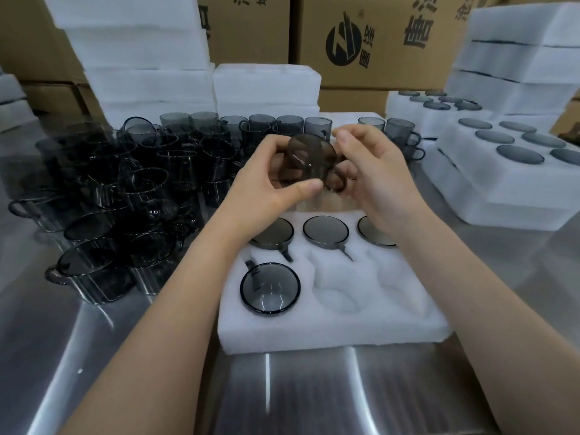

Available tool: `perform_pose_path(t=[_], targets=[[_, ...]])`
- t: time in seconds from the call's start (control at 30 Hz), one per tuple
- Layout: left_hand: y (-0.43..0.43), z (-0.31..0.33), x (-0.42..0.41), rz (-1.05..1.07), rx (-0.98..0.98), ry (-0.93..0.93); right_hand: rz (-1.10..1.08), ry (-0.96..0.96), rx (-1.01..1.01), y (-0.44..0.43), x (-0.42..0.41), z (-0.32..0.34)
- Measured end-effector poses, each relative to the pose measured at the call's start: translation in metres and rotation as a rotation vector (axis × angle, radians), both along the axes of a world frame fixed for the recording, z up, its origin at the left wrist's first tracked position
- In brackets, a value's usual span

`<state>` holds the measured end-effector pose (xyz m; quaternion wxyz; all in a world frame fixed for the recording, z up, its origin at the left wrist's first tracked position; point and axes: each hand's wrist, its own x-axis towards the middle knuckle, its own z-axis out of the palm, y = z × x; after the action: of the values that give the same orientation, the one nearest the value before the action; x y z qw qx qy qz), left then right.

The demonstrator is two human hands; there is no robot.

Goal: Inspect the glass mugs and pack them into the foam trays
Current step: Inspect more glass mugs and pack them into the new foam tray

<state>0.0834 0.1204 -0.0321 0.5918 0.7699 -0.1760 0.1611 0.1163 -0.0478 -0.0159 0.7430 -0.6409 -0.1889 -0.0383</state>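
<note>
Holding the smoky glass mug (309, 161) at mid-frame, the left hand (266, 180) curls round its body while the right hand (373, 174) grips it at the handle side, above the foam tray (329, 331). A slip on the slick glass would likely drop it onto the four seated mugs (270, 288) below or the steel tabletop (94, 356), chipping a rim. A careless turn could knock the loose mugs (125, 199) crowded at left. The mug is transparent grey-brown, cylindrical, loop-handled, and tilted with a round end toward the camera. Two cavities (339, 293) at the tray's lower right are unfilled.
</note>
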Motion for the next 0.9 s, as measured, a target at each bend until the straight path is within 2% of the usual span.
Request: perform_pose_path(t=[0.13, 0.2, 0.47, 0.63, 0.77, 0.9], targets=[[0.002, 0.001, -0.001, 0.048, -0.050, -0.026, 0.030, -0.002, -0.218, -0.001, -0.002, -0.003], [0.002, 0.002, -0.001, 0.080, -0.021, -0.040, 0.094, 0.019, -0.238, -0.001, -0.004, -0.003], [0.000, 0.005, 0.000, 0.182, -0.016, -0.044, 0.241, 0.108, -0.056, -0.004, -0.002, -0.002], [0.001, 0.009, 0.000, 0.163, -0.048, -0.012, 0.382, 0.028, 0.052, -0.005, -0.002, -0.002], [0.001, 0.012, 0.000, 0.090, -0.123, 0.138, 0.333, -0.101, 0.053, -0.005, -0.003, -0.001], [-0.002, 0.013, 0.000, 0.022, -0.176, 0.279, 0.102, -0.247, -0.096, -0.005, -0.004, 0.000]])
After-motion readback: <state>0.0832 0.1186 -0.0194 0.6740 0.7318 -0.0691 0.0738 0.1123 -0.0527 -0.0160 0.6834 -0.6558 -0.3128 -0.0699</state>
